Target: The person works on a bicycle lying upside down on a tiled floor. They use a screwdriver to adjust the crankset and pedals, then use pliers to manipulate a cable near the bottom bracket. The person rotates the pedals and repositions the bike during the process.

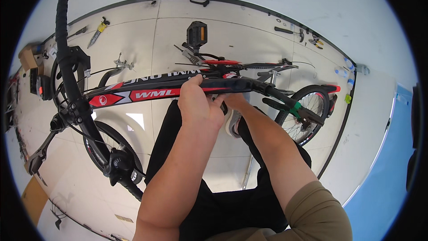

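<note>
A black bicycle frame with red and white panels (154,93) stretches across the middle, its handlebar (80,93) at the left. My left hand (196,100) is wrapped round the top tube near its middle, fingers reaching over the upper side. Just to the right, my right hand (235,101) reaches under the same tube, its fingers hidden by the tube and my left hand. Beyond the frame a black pedal with an orange reflector (197,34) sticks up. The front wheel (111,147) shows below the handlebar, and the rear wheel (307,111) is at the right.
Along the far floor lie a yellow-handled tool (99,31), a hammer (292,32) and pliers (316,42). Clear plastic bottles (348,71) lie by the right wall strip. An open cardboard box (27,58) is at the left. My shoe (233,122) rests below the frame.
</note>
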### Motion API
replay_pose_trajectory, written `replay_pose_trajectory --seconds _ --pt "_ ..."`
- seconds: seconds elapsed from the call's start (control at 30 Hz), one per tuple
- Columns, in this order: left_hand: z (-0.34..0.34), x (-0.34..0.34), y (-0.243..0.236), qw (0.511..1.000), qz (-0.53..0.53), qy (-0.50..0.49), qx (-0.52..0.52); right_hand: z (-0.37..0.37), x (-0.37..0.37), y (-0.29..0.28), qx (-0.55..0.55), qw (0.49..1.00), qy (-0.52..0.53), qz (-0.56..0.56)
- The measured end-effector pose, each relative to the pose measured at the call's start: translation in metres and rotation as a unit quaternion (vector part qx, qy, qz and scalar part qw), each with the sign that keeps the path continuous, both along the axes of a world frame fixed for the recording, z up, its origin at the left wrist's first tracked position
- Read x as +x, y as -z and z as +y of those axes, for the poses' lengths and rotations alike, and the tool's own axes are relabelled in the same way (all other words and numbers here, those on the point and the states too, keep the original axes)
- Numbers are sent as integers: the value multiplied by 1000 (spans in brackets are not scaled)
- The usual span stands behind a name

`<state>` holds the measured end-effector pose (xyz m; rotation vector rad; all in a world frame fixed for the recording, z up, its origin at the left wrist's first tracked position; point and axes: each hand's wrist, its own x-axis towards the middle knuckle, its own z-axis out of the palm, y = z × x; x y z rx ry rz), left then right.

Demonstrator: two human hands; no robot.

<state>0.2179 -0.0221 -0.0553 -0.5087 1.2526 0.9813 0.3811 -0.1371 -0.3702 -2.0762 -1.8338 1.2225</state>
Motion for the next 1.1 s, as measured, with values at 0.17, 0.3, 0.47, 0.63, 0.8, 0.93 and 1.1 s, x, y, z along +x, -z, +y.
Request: replay_pose_trajectory --seconds 0.17,0.3,0.47,0.63,0.8,0.93,1.1 --pt "-5 -8 8 1000 6 -25 3 -26 -29 -57 -152 958 235 -54" --pt "-1 -4 2 999 -21 -17 44 -78 -42 -18 -233 967 94 35" --pt "-7 -4 3 998 -24 -16 49 -116 -67 1 -276 961 -25 -1" --pt "-7 -9 5 998 -29 -11 51 -97 -78 -23 -322 939 -103 -66" --pt "-9 -14 6 998 -29 -14 47 -87 -78 -41 -352 926 -121 -63" --pt "-6 -4 3 999 -25 -2 45 -137 -74 3 -366 923 -115 -29" --pt "-7 -1 8 999 -5 -5 34 -153 -84 30 -357 919 -166 -3"
